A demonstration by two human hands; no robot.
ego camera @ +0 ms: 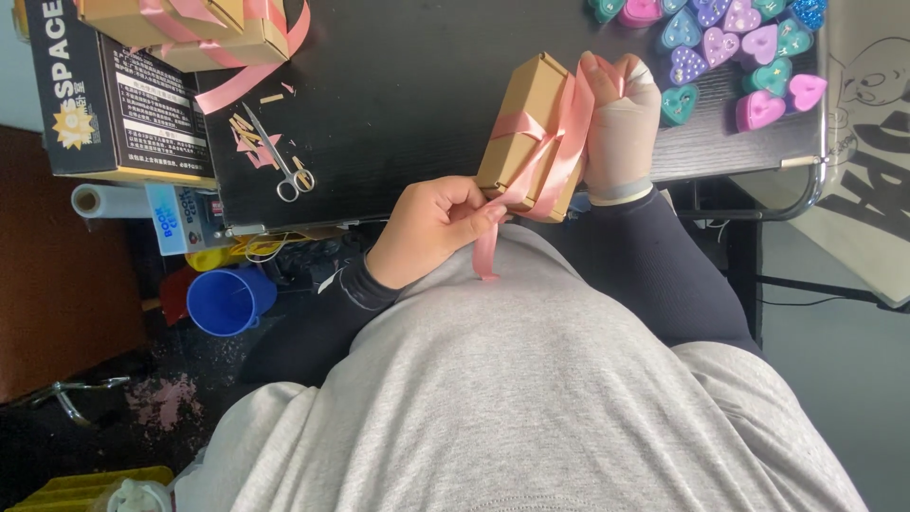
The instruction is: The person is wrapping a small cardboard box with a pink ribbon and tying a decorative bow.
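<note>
The small brown cardboard box [523, 128] sits tilted over the dark surface [398, 85] edge, likely light yet crushable. Left hand [431, 228] fingers pinch the slippery pink ribbon [559, 142]; right hand [621, 123] fingers clamp box and ribbon.

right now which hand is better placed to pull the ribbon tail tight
Probably left: the left hand already pinches the pink ribbon tail by the cardboard box, while the right hand steadies that box.

I note a black desk [398, 76] bearing scissors [280, 156], pink ribbon scraps [248, 142], heart-shaped boxes [735, 47] and ribboned cartons [190, 28].
</note>
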